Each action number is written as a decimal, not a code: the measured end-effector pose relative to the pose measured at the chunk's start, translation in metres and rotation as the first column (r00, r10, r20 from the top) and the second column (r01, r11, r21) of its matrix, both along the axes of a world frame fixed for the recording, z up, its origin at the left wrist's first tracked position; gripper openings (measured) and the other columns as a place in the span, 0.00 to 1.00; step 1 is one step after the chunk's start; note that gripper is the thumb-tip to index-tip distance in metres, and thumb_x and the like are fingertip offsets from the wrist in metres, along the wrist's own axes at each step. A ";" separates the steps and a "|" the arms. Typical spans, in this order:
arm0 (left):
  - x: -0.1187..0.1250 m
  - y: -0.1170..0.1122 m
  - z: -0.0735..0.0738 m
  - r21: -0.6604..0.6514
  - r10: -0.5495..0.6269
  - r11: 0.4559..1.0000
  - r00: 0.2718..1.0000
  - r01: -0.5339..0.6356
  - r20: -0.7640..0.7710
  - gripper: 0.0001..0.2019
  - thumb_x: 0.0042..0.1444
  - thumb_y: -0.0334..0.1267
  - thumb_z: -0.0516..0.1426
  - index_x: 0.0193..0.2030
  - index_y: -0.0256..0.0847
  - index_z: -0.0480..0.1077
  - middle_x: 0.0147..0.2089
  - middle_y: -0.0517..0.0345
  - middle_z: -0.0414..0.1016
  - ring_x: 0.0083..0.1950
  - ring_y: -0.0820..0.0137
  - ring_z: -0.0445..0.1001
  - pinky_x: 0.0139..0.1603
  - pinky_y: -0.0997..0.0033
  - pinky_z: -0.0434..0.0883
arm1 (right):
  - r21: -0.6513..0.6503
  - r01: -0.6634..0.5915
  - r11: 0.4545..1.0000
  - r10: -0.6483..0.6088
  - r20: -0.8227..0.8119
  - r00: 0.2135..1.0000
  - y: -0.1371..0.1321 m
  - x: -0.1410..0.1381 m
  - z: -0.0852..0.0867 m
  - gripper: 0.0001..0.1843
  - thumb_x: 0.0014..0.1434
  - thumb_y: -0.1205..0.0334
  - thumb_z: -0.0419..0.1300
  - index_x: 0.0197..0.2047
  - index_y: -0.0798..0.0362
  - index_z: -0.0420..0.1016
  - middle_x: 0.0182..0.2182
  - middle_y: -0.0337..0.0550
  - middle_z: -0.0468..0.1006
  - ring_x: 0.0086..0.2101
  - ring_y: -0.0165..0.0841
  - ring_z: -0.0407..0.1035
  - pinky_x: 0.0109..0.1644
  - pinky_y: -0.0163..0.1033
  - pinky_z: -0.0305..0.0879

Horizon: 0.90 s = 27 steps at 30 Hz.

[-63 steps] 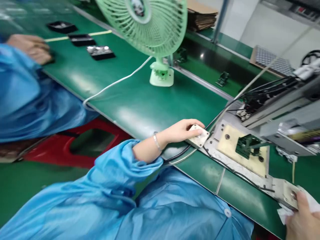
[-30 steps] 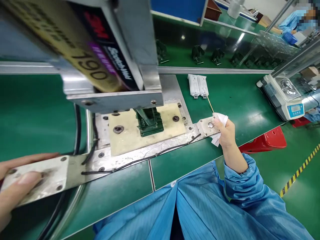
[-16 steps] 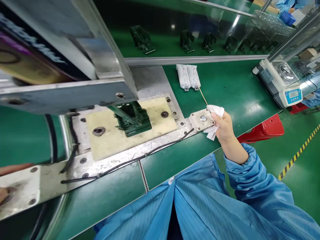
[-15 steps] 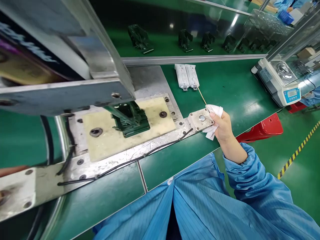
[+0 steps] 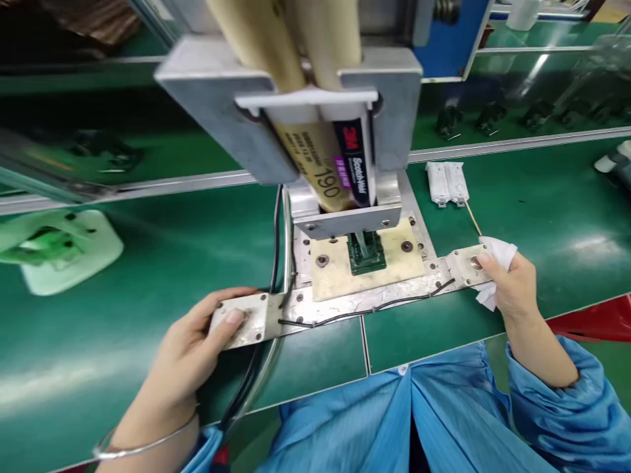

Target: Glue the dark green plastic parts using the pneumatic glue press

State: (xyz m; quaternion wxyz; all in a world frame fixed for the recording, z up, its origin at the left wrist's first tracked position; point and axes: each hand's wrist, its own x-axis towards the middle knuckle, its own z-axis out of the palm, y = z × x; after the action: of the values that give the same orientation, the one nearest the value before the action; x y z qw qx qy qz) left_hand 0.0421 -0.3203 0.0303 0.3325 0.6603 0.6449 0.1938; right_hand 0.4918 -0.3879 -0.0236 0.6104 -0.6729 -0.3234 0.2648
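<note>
My left hand (image 5: 185, 355) is wrapped around the left metal button box (image 5: 254, 309), thumb pressed on the button. At the opposite end, the thumb of my right hand (image 5: 515, 289) lies on the button of the right button box (image 5: 458, 266). That hand also grips a crumpled white wipe (image 5: 501, 251) and a thin wooden stick (image 5: 474, 218). Between the boxes, a dark green plastic part (image 5: 369, 263) sits on a cream plate (image 5: 331, 279). Above the part is a metal dispenser holding a two-barrel adhesive cartridge (image 5: 320, 164); the part's top is hidden beneath it.
Two white packets (image 5: 446, 184) lie behind my right hand. A green fixture on a pale base (image 5: 101, 253) stands at left. Black cables (image 5: 246, 384) run past my left wrist. Several dark parts (image 5: 490, 118) line the strip behind the metal rail (image 5: 517, 141).
The view has swung left, bringing my left hand and its button box into full sight. My right hand stays at the right button box with the wipe and stick.
</note>
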 end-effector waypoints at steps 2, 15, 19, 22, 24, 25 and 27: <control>0.004 0.000 0.002 -0.048 0.025 0.999 0.998 -0.022 0.056 0.24 0.57 0.59 0.53 0.49 0.42 0.69 0.42 0.56 0.77 0.38 0.61 0.71 0.36 0.71 0.68 | -0.019 0.004 1.000 -0.003 0.046 0.999 -0.002 0.000 0.001 0.28 0.45 0.48 0.75 0.48 0.52 0.80 0.38 0.45 0.81 0.37 0.41 0.75 0.39 0.42 0.72; 0.006 0.000 0.004 -0.085 0.011 0.996 0.986 0.004 0.169 0.21 0.57 0.56 0.55 0.49 0.43 0.69 0.47 0.53 0.76 0.46 0.56 0.72 0.47 0.65 0.69 | -0.063 0.049 0.997 -0.044 0.071 0.997 -0.003 0.003 -0.002 0.27 0.45 0.45 0.74 0.44 0.53 0.81 0.35 0.46 0.81 0.34 0.42 0.75 0.38 0.46 0.73; 0.008 -0.001 0.003 -0.060 0.003 0.998 0.986 0.007 0.169 0.21 0.56 0.56 0.56 0.48 0.43 0.70 0.46 0.53 0.77 0.44 0.56 0.72 0.46 0.65 0.69 | -0.075 0.078 0.994 -0.074 0.064 0.995 -0.003 0.003 -0.002 0.28 0.43 0.44 0.75 0.44 0.53 0.81 0.35 0.46 0.80 0.34 0.42 0.74 0.36 0.45 0.72; 0.010 -0.001 0.001 -0.029 0.032 0.999 0.985 -0.028 0.169 0.22 0.55 0.57 0.56 0.47 0.42 0.71 0.43 0.53 0.77 0.41 0.57 0.73 0.43 0.66 0.69 | -0.075 0.077 0.994 -0.073 0.052 0.996 -0.004 0.003 -0.002 0.28 0.43 0.45 0.75 0.44 0.52 0.81 0.35 0.46 0.81 0.35 0.41 0.74 0.37 0.43 0.72; 0.009 -0.002 0.003 -0.043 0.010 0.999 0.987 -0.003 0.162 0.23 0.56 0.57 0.55 0.48 0.41 0.71 0.46 0.51 0.77 0.43 0.56 0.73 0.45 0.65 0.70 | -0.088 0.072 0.994 -0.068 0.044 0.997 -0.004 0.003 -0.003 0.28 0.43 0.45 0.75 0.44 0.52 0.81 0.35 0.45 0.81 0.34 0.41 0.74 0.36 0.43 0.72; 0.007 -0.002 0.006 -0.053 -0.010 0.998 0.989 0.018 0.145 0.23 0.57 0.57 0.55 0.50 0.42 0.70 0.49 0.50 0.77 0.46 0.55 0.73 0.48 0.64 0.70 | -0.097 0.068 0.993 -0.064 0.043 0.997 -0.005 0.004 -0.004 0.28 0.44 0.45 0.75 0.45 0.51 0.81 0.36 0.45 0.81 0.34 0.41 0.74 0.36 0.43 0.72; 0.005 -0.003 0.016 -0.038 -0.034 0.999 0.997 0.037 0.069 0.25 0.56 0.57 0.57 0.54 0.43 0.69 0.56 0.49 0.73 0.55 0.52 0.71 0.57 0.59 0.66 | -0.100 0.054 0.993 -0.046 0.080 0.996 -0.006 0.005 -0.006 0.27 0.46 0.45 0.74 0.46 0.51 0.80 0.36 0.46 0.81 0.34 0.41 0.75 0.35 0.43 0.73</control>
State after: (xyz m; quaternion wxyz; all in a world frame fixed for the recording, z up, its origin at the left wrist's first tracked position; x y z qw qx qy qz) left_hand 0.0474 -0.3235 0.0463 0.3708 0.6579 0.6249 0.1976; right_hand 0.4969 -0.3934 -0.0291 0.5685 -0.7210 -0.3159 0.2393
